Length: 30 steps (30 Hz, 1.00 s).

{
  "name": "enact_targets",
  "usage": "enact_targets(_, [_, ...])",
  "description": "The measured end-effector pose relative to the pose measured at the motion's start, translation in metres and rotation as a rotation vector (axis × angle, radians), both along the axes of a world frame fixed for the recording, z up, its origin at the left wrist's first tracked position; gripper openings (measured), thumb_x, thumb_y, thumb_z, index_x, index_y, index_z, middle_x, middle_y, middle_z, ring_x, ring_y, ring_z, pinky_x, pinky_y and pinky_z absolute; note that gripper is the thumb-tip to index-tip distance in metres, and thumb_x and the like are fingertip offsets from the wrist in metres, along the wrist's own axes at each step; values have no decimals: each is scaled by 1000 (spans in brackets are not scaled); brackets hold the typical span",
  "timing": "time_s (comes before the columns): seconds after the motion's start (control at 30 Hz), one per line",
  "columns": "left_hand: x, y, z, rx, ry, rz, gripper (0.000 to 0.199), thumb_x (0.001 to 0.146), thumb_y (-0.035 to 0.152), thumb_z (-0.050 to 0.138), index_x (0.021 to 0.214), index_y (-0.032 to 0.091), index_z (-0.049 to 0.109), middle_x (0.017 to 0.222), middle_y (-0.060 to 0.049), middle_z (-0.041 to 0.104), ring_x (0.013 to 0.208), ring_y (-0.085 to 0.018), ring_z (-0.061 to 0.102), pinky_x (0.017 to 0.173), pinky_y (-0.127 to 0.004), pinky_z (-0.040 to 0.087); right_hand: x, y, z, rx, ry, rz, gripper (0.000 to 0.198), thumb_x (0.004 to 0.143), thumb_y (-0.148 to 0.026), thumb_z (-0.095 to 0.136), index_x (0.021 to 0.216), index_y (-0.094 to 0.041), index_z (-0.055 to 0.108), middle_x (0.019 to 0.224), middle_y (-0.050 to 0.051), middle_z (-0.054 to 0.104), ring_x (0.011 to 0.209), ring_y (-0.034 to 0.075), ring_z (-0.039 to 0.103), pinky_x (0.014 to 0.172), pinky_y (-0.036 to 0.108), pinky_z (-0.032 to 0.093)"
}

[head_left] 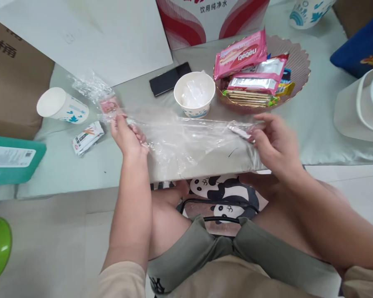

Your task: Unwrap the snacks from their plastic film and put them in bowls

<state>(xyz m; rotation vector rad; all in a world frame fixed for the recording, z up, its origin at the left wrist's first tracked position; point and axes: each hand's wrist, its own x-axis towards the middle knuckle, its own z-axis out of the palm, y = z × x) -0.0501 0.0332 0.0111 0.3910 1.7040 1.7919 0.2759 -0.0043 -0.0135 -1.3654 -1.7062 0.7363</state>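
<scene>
A clear plastic bag (186,142) is stretched wide between my two hands above the front of the table. My left hand (127,134) is closed on its left end, where a pink printed part (110,105) and crumpled film stick out beyond the fingers. At the other end, my right hand (276,142) pinches the film, slightly blurred. Near its fingertips a small whitish strip (240,132) shows at the bag; whether it is inside I cannot tell. Just behind the bag stands a paper bowl (194,97) with crumpled clear plastic in it.
A scalloped bowl (301,70) of wrapped snacks stands behind on the right, near a white bucket (348,107). A dark phone (169,78) lies by the paper bowl. A tilted paper cup (64,105) and small packet (87,138) are left. Boxes (211,20) line the back.
</scene>
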Motion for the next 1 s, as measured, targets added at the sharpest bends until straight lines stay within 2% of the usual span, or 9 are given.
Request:
enact_targets(0.07, [1, 0, -2, -8, 19, -65, 16, 100, 31, 45, 86, 23, 43, 50, 11, 32, 37, -4, 21, 42, -21, 7, 1, 1, 4, 177, -49, 23, 35, 94, -38, 57, 128, -29, 59, 116, 11, 69, 106, 30, 70, 88, 49, 59])
enact_targets(0.13, [3, 1, -4, -27, 35, -127, 17, 99, 35, 49, 87, 23, 46, 50, 11, 32, 36, -4, 20, 40, -21, 6, -2, 2, 9, 325, -116, 69, 46, 90, -43, 65, 133, -29, 56, 136, 14, 60, 129, 36, 58, 103, 57, 52])
enact_targets(0.23, [7, 1, -7, -63, 36, -221, 20, 95, 40, 57, 87, 23, 48, 49, 11, 31, 35, -4, 18, 38, -21, 6, -12, 3, 11, 406, -229, 188, 66, 83, -48, 73, 142, -29, 51, 144, 16, 56, 138, 39, 51, 112, 61, 44])
enact_targets(0.4, [12, 0, -9, -70, 100, -401, 26, 94, 44, 60, 82, 23, 51, 43, 10, 31, 31, -5, 17, 34, -22, 5, -24, 10, 2, 286, -326, 253, 45, 87, -36, 66, 131, -25, 60, 126, 13, 71, 117, 35, 67, 99, 54, 52])
enact_targets(0.57, [12, -4, -11, -38, 96, -508, 29, 89, 47, 69, 79, 24, 54, 43, 10, 31, 30, -6, 20, 32, -22, 5, -20, 20, 8, 52, -281, 216, 10, 87, -32, 63, 91, -27, 69, 96, 7, 76, 90, 28, 71, 82, 44, 55])
enact_targets(0.67, [10, -6, -11, -20, 79, -572, 29, 89, 49, 70, 79, 25, 55, 41, 10, 30, 29, -7, 19, 31, -22, 6, -17, 23, 17, 11, -222, 159, 8, 84, -30, 64, 76, -27, 64, 80, 4, 73, 78, 25, 68, 76, 41, 54])
enact_targets(0.8, [11, -6, -8, -25, 78, -597, 33, 87, 53, 71, 79, 25, 55, 40, 11, 28, 28, -6, 17, 32, -21, 8, -10, 21, 22, -118, -7, 19, 12, 87, -29, 61, 75, -26, 58, 68, 2, 66, 65, 20, 63, 64, 36, 52])
enact_targets(0.9, [12, -5, -6, 3, 68, -577, 35, 85, 56, 72, 79, 25, 55, 40, 11, 28, 28, -6, 16, 33, -22, 7, -4, 20, 18, -154, 130, 3, 8, 88, -33, 62, 91, -26, 61, 83, 4, 70, 77, 22, 68, 68, 37, 55])
enact_targets(1.0, [11, -4, -8, 53, 37, -573, 36, 83, 56, 73, 78, 26, 55, 39, 10, 31, 29, -6, 17, 34, -22, 6, -2, 19, 10, -129, 161, 239, 51, 75, -42, 80, 119, -29, 58, 126, 8, 69, 111, 27, 69, 86, 41, 59])
